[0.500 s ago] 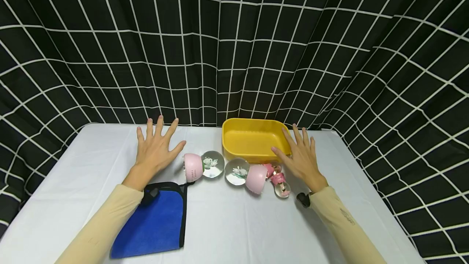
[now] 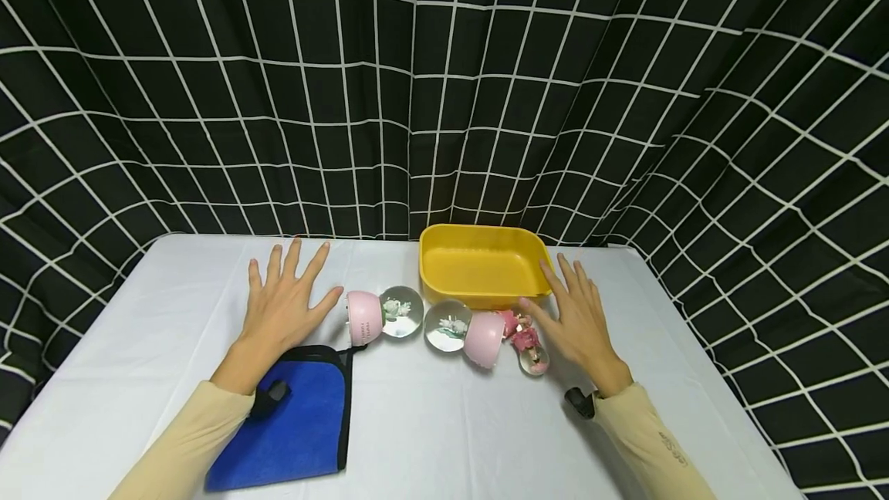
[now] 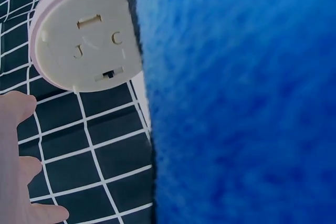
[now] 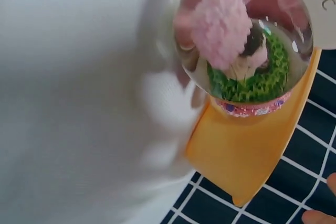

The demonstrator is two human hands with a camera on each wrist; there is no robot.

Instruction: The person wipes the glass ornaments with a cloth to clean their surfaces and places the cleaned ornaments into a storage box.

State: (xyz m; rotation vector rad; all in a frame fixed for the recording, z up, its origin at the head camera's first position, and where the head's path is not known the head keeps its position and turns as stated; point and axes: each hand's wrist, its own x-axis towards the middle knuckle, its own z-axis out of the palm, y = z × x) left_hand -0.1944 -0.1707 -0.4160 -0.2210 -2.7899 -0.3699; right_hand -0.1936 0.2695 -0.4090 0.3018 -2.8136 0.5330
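Note:
My left hand [image 2: 278, 311], fingers spread and holding nothing, hovers left of a snow globe with a pink base [image 2: 364, 318] that lies on its side. The left wrist view shows the underside of a pink base [image 3: 86, 40], with a small switch. A second pink-based snow globe [image 2: 484, 338] lies with its glass ball towards the first. Beside it lie small pink ornaments, including a little glass globe [image 2: 534, 361], seen close up in the right wrist view with a pink tuft and green inside [image 4: 247, 40]. My right hand [image 2: 583, 326], also spread, is just right of these, fingertips near the yellow tray.
A yellow tray [image 2: 425, 272] stands at the table's back edge, behind the globes. A blue cloth with black edging [image 2: 299, 423] lies at front left, partly under the left forearm in the head view. Black curtains with a white grid [image 2: 444, 99] enclose the white table [image 2: 430, 438].
Both hands have drawn back a little towards me, the left one also leftward and the right one slightly rightward. The globes, tray and cloth stay where they were.

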